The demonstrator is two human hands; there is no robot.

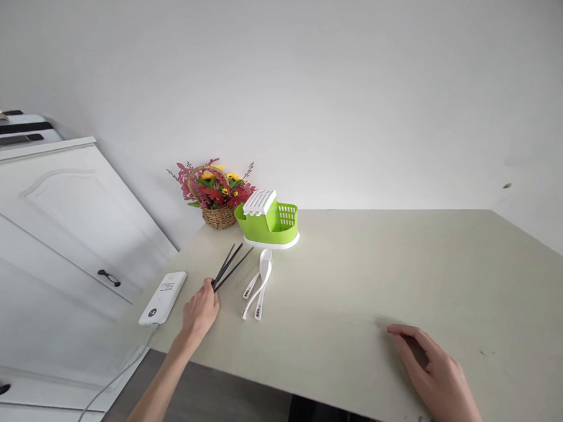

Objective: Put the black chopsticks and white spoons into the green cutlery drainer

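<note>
My left hand (200,309) is closed around the lower ends of several dark chopsticks (232,269), whose other ends fan out toward the back of the table. Just right of them lie several white spoons (261,283), partly stacked with handles crossing. Behind the spoons stands a green utensil holder (268,227) with a white slotted top and white base. My right hand (432,366) rests near the front right of the table, thumb and index finger almost meeting at the tips, with a gap between them that holds nothing I can see.
A wicker basket of artificial flowers (219,215) stands left of the holder, against the wall. At the table's left edge lies a white power bank (164,297) with a cable (116,377) hanging down. A white cabinet (54,258) borders the left side of the table (359,270).
</note>
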